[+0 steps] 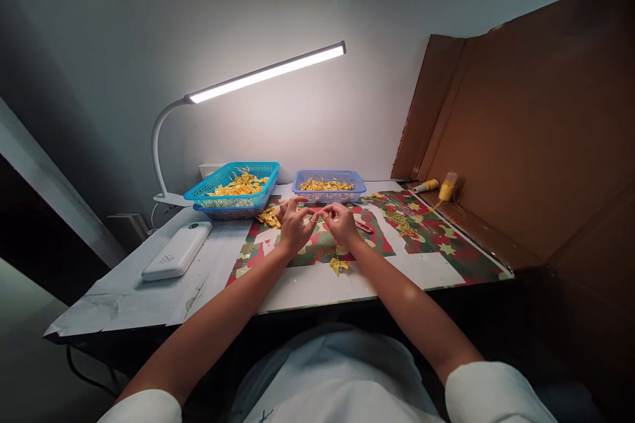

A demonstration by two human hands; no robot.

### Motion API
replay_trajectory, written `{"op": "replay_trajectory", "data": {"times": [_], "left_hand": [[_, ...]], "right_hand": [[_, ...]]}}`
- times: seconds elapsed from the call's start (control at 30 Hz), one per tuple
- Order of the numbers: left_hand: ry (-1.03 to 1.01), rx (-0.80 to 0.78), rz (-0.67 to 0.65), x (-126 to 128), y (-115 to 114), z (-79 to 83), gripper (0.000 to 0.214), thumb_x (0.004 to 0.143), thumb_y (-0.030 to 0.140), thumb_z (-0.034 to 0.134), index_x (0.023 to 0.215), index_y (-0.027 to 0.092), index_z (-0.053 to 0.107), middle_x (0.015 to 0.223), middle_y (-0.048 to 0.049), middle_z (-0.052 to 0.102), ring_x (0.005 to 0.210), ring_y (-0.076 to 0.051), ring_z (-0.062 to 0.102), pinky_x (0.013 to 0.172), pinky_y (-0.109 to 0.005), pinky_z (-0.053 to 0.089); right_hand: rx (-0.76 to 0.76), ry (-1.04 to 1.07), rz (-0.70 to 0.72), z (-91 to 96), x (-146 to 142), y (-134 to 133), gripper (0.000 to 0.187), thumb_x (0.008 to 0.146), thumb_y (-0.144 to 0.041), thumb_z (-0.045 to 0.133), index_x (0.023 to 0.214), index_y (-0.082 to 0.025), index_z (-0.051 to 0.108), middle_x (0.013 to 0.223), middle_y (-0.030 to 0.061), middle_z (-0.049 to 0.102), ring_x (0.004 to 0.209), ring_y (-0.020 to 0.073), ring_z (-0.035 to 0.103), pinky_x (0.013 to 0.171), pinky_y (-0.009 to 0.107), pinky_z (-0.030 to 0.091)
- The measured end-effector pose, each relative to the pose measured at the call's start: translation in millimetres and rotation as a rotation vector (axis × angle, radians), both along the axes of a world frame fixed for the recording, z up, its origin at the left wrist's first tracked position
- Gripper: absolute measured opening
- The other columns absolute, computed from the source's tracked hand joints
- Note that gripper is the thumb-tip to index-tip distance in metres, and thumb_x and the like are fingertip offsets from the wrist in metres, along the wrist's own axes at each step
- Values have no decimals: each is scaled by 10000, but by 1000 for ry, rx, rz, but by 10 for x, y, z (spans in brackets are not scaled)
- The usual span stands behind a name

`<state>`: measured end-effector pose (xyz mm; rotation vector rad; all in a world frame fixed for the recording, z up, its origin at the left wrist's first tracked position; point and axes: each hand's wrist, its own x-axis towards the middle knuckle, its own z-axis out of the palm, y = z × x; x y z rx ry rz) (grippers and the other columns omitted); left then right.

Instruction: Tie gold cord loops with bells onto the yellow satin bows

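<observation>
My left hand [294, 227] and my right hand [341, 225] meet above the patterned sheet, thumbs and forefingers pinched close together. Between the fingertips runs a thin yellow cord [337, 248], its fine ends hard to make out. From it a small yellow ribbon bow [339, 266] hangs below my right hand, near the table's front. Just past my right hand lies a small pink-red tool [364, 227], partly covered by the hand. Loose yellow bows [269, 217] are heaped beyond my left hand. Gold cords [405, 226] lie bunched to the right.
A teal basket [198, 199] of yellow bows and a purple basket [328, 197] of corded bows stand at the back. A lamp [268, 73] arches overhead. Left lies a white power bank [177, 251]. Yellow thread spools [446, 190] stand beside the cardboard wall [536, 125] at right.
</observation>
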<state>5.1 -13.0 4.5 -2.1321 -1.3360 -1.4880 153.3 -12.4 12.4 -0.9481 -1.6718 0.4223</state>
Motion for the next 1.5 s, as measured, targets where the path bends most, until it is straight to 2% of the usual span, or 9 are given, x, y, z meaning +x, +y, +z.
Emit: {"op": "replay_trajectory", "data": {"times": [0.43, 0.57, 0.97, 1.07, 1.17, 1.23, 1.37, 1.5], "left_hand": [[15, -43, -44, -21, 26, -8, 190, 824, 332, 618, 698, 222, 707, 1102, -86, 584, 1053, -287, 462, 873, -418, 382], [23, -87, -94, -26, 31, -13, 201, 825, 337, 610, 690, 217, 700, 1100, -89, 570, 1033, -276, 471, 856, -405, 393], [26, -279, -151, 42, -5, -71, 241, 803, 419, 619, 684, 231, 709, 1028, -81, 591, 1002, -275, 480, 837, -413, 358], [123, -379, -252, 33, -73, -66, 270, 782, 461, 615, 672, 227, 692, 880, -61, 600, 891, -239, 511, 810, -380, 371], [304, -531, -514, 25, -180, -34, 252, 712, 491, 668, 687, 241, 684, 765, -22, 603, 796, -203, 531, 774, -336, 381], [336, -573, -638, 39, -257, -5, 258, 680, 494, 700, 759, 249, 683, 772, -10, 624, 794, -197, 547, 739, -315, 378], [337, -590, -645, 106, -379, 34, 207, 673, 428, 719, 738, 240, 663, 776, -14, 650, 785, -203, 557, 748, -328, 366], [285, -707, -618, 142, -418, 35, 145, 658, 322, 723, 678, 218, 624, 740, -5, 647, 740, -188, 562, 735, -321, 382]], "right_hand": [[18, -71, -20, -35, 40, 59, 139, 796, -273, 558, 712, -199, 640, 748, 39, 653, 716, 174, 544, 683, 298, 411], [24, -122, -2, -38, 89, 68, 121, 780, -256, 563, 690, -203, 625, 720, 28, 638, 698, 166, 534, 677, 291, 404], [-118, -168, 89, -37, 239, -61, 140, 758, -281, 540, 659, -190, 582, 678, 16, 604, 634, 142, 506, 606, 270, 393], [-170, -139, 53, -68, 286, -75, 183, 763, -329, 548, 652, -188, 585, 661, 17, 607, 617, 141, 506, 595, 273, 395], [-239, -60, -16, -107, 349, -85, 186, 744, -346, 569, 656, -184, 596, 642, 14, 607, 602, 139, 502, 582, 271, 401], [-296, -8, -42, -131, 388, -102, 180, 731, -347, 575, 658, -185, 600, 629, 9, 599, 586, 135, 493, 562, 265, 397], [-402, 30, -25, -149, 443, -172, 159, 698, -327, 584, 620, -189, 588, 628, 4, 601, 570, 129, 485, 545, 263, 394], [-534, 10, 40, -130, 487, -250, 146, 693, -316, 594, 615, -193, 588, 601, -3, 580, 524, 117, 449, 489, 253, 355]]}}
